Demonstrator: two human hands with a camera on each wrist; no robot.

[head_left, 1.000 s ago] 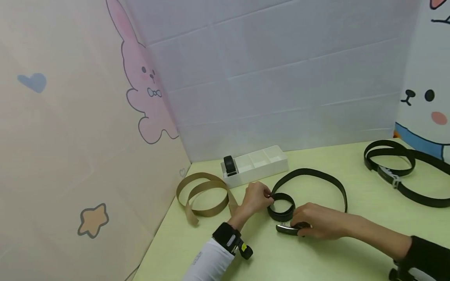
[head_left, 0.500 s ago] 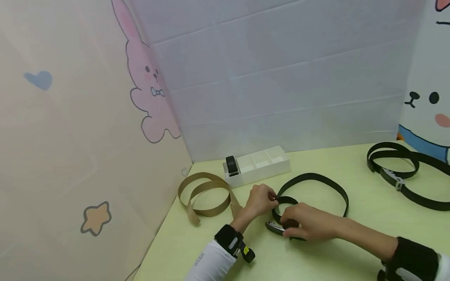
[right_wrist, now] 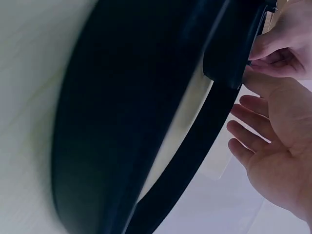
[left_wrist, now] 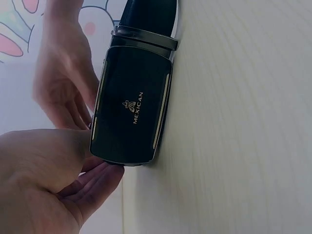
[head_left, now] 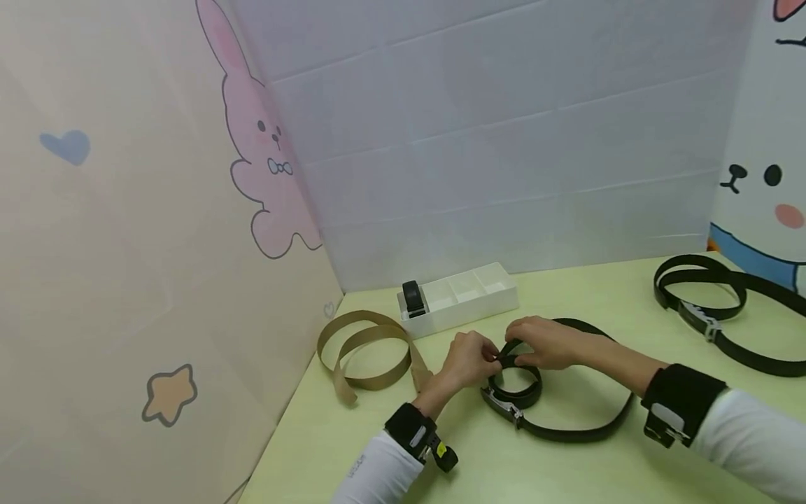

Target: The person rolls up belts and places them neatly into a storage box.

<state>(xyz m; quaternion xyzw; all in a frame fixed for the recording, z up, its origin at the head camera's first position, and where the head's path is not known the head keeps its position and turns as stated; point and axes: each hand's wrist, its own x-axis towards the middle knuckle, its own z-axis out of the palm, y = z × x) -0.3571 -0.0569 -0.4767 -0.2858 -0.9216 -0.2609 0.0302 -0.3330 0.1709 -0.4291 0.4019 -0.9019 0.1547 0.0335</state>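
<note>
A black belt point(head_left: 569, 435) stands on edge on the table, its end wound into a small coil point(head_left: 518, 400) inside a wider loop. My left hand point(head_left: 467, 360) pinches the strap at the coil's left side. Across the coil's far side, my right hand point(head_left: 548, 341) holds the strap between thumb and fingertips. The right wrist view has the right hand point(right_wrist: 280, 131) at the strap, with several of its fingers spread. Lettered "MEXICAN", the dark buckle point(left_wrist: 131, 105) faces the left wrist camera, next to the left hand point(left_wrist: 48, 180).
A tan webbing belt point(head_left: 371, 381) lies coiled at the left, partly behind the left wrist. Behind it stands a white divided box point(head_left: 462, 311) with a rolled black belt point(head_left: 413, 297) in its left compartment. Another black belt point(head_left: 755, 358) lies looped at the far right.
My right hand has let go of the strap near the buckle and moved to the coil's far side. The buckle now lies against the coil. My left hand keeps its pinch.
</note>
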